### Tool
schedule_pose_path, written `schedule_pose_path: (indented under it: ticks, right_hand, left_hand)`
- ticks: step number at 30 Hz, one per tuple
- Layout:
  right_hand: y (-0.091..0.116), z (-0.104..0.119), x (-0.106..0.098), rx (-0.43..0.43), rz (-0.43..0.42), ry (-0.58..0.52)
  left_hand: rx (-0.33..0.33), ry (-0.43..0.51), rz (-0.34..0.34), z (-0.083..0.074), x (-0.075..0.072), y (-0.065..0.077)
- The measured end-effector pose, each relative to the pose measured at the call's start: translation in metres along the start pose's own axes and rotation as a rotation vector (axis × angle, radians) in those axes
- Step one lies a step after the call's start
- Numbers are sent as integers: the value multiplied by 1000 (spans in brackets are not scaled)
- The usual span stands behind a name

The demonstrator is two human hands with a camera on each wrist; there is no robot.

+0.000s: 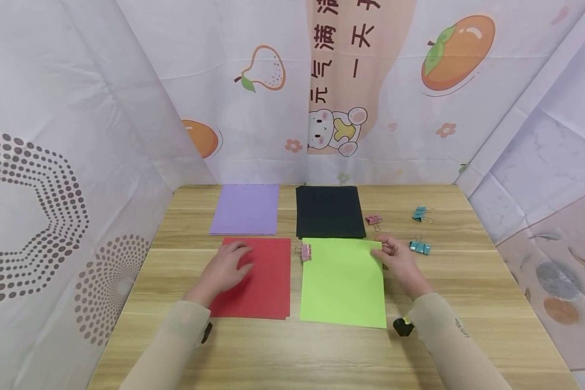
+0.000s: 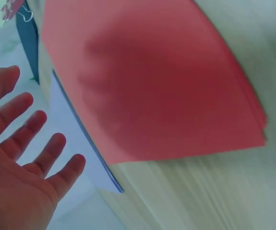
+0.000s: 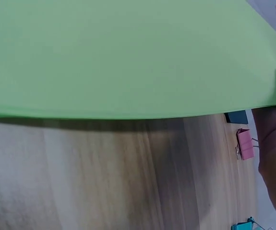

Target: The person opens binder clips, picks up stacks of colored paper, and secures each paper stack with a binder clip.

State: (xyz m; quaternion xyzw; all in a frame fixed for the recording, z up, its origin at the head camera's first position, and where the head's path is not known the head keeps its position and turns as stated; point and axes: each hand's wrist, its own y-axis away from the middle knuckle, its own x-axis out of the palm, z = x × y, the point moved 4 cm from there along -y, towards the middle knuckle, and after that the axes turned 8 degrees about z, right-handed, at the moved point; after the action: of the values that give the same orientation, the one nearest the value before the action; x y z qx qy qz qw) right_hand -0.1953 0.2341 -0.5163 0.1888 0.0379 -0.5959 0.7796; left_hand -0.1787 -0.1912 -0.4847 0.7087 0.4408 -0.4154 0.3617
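Observation:
My right hand point(image 1: 397, 261) pinches the upper right corner of the green paper stack point(image 1: 342, 287), thumb on top and fingers beneath, as the right wrist view shows. That edge is lifted a little off the table. A pink binder clip point(image 1: 306, 252) is clamped on the stack's upper left edge. Over the red paper stack point(image 1: 268, 281) hovers my left hand point(image 1: 228, 266), its fingers spread and loosely bent with nothing in them. In the left wrist view the left hand point(image 2: 22, 163) casts a shadow on the red sheets.
Behind lie a purple paper stack point(image 1: 246, 210) and a black paper stack point(image 1: 329, 212). To the right are another pink binder clip point(image 1: 373, 220) and two teal binder clips, one farther back point(image 1: 420, 213) and one nearer point(image 1: 420, 247). A patterned curtain point(image 1: 253, 124) hangs behind the wooden table point(image 1: 273, 357).

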Motion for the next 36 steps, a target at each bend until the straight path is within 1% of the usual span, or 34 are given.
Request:
schedule_pose_path:
  ticks: [4, 7, 11, 21, 29, 36]
  right_hand:
    - [-1, -2, 1, -1, 1, 32]
    - [-2, -4, 1, -2, 2, 33]
    - [-4, -6, 1, 4, 7, 33]
    - [-9, -13, 4, 29, 35, 32]
    - [-9, -17, 10, 68, 51, 9]
    - [-10, -20, 11, 100, 56, 27]
  left_hand:
    - [-33, -59, 11, 10, 5, 3]
    - [-54, -77, 13, 16, 8, 6]
    - [-75, -76, 10, 21, 10, 9]
    - [-133, -75, 42, 30, 17, 13]
    - [-157, -97, 75, 37, 22, 13]
    - [-161, -78, 95, 38, 26, 15]
